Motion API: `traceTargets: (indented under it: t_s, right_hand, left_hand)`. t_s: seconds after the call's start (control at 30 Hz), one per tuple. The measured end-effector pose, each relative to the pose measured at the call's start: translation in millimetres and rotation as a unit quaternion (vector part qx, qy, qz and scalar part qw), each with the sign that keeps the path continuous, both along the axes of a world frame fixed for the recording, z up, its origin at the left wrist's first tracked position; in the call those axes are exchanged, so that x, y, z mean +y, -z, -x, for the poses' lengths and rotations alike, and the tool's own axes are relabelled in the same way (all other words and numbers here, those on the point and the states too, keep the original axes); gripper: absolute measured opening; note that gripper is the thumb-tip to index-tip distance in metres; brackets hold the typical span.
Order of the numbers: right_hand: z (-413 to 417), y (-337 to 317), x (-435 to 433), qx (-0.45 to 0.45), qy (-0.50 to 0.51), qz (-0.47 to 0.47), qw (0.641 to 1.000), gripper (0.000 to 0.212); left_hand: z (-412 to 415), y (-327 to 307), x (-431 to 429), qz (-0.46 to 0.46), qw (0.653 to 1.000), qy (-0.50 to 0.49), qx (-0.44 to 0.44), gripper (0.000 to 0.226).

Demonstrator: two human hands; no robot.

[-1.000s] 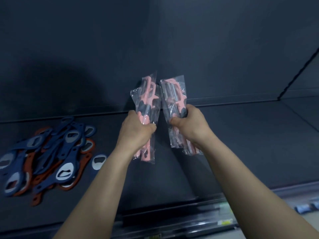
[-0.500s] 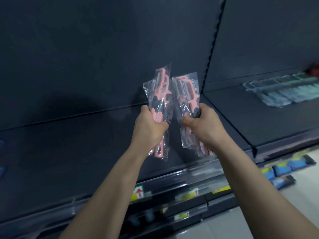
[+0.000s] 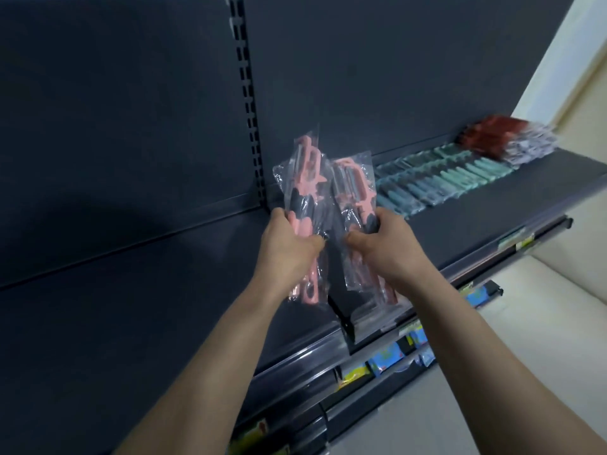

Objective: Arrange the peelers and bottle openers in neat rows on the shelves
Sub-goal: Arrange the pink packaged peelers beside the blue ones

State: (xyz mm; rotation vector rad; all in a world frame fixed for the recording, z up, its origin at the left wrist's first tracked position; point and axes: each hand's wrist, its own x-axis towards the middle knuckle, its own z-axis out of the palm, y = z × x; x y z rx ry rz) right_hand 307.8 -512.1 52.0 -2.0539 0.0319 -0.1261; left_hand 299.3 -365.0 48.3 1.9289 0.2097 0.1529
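Note:
My left hand (image 3: 289, 247) grips a bunch of pink peelers in clear bags (image 3: 303, 178), held upright above the dark shelf (image 3: 131, 307). My right hand (image 3: 384, 247) grips a second bunch of bagged pink peelers (image 3: 353, 188) right beside the first. Both bunches hang in the air over the joint between two shelf sections. On the right shelf (image 3: 492, 218) teal peelers (image 3: 460, 178) lie in neat rows, with red packs (image 3: 486, 136) and grey packs (image 3: 532, 146) behind them at the far right.
A slotted upright post (image 3: 249, 103) splits the dark back panel. Price-tag rails (image 3: 328, 359) run along the shelf fronts. Below them lower shelves hold blue and yellow packets (image 3: 387, 359). A pale wall and floor (image 3: 525, 323) lie to the right.
My view has swung right: the pile of blue and orange bottle openers left the frame and the rows of teal peelers came in. Both hands still hold the pink peelers.

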Motion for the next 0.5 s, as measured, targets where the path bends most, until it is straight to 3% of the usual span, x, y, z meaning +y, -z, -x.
traceTargets:
  t_s: [0.13, 0.27, 0.4, 0.5]
  right_hand:
    - [-33, -3, -19, 0.0, 0.012, -0.029, 1.0, 0.037]
    - [-61, -2, -30, 0.039, -0.011, -0.049, 0.998, 0.017]
    - [-90, 3, -32, 0.094, -0.049, -0.088, 0.99, 0.024]
    - [-112, 6, -33, 0.133, -0.098, -0.073, 0.984, 0.017]
  left_hand:
    - [-39, 1, -23, 0.028, 0.999, 0.019, 0.008, 0.029]
    - [-66, 3, -35, 0.067, 0.997, 0.039, 0.017, 0.031]
    - [-88, 10, -37, 0.111, 0.993, 0.022, 0.038, 0.035]
    - [-98, 14, -39, 0.16, 0.986, 0.021, 0.045, 0.036]
